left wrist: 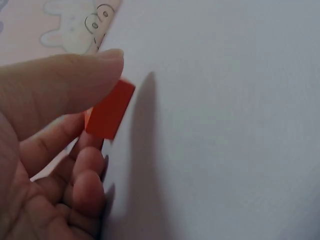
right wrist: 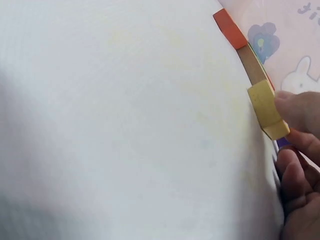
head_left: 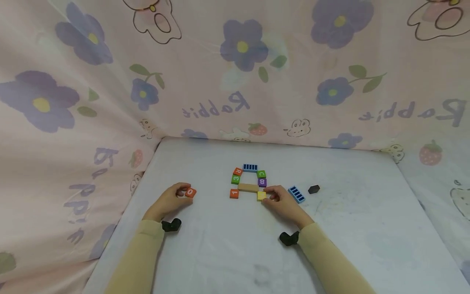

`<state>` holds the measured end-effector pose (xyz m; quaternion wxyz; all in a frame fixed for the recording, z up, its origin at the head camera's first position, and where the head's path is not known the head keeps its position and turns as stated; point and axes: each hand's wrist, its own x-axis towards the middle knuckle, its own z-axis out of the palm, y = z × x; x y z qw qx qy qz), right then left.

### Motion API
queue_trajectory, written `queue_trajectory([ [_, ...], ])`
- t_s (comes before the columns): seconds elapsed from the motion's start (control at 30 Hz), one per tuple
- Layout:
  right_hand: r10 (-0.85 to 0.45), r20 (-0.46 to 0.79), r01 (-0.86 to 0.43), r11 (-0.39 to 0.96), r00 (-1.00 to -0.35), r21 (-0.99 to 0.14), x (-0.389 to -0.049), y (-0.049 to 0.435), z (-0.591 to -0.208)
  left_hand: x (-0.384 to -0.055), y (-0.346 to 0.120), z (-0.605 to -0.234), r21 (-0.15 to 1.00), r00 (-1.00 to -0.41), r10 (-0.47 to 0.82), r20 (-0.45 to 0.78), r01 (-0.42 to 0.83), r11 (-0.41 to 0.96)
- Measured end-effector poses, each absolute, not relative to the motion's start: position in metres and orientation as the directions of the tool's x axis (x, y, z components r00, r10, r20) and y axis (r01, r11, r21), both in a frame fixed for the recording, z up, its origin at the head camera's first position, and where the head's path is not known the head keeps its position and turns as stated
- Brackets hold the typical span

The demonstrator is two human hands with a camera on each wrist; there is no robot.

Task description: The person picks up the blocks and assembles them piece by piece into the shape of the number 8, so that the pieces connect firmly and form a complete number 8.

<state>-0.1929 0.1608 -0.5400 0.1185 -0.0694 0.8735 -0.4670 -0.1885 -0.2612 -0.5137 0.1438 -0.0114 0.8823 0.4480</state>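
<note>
"What is concealed at left?"
"A thumb of the left hand (head_left: 167, 203) covers one corner of an orange block (left wrist: 111, 112); from that wrist, its printed face is out of sight."
"And at right?"
"The right hand (head_left: 283, 203) and a yellow block (right wrist: 266, 106) hide most of a purple block (right wrist: 283, 142) from the wrist camera."
"The sleeves (head_left: 137, 261)?"
"Both cropped by the head view's lower edge."

A white tabletop (head_left: 220, 245) spans the frame's lower half. At centre, a blue striped block (head_left: 250, 168) tops two columns of tiles: orange R (head_left: 238, 172), green 3 (head_left: 236, 179), orange 1 (head_left: 234, 194) left; green C (head_left: 261, 174), purple 8 (head_left: 262, 182), yellow block (head_left: 261, 197) right; a wooden bar (head_left: 247, 188) between. Right of centre: a slanted blue block (head_left: 296, 194), a dark block (head_left: 313, 189).
</note>
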Motion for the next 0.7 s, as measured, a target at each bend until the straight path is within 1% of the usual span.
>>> queue_trajectory([
  [0.33,-0.206,-0.185,0.047,0.538,-0.961,-0.842,-0.1922,0.1626,-0.5421,-0.1879,-0.2635,-0.5209,0.793,-0.964,0.076,-0.253,-0.162,0.587],
  [0.7,-0.197,-0.172,0.035,0.553,-0.965,-0.832,-0.1917,0.159,-0.5389,-0.1867,-0.2567,-0.5175,0.782,-0.972,0.056,-0.229,-0.15,0.605],
])
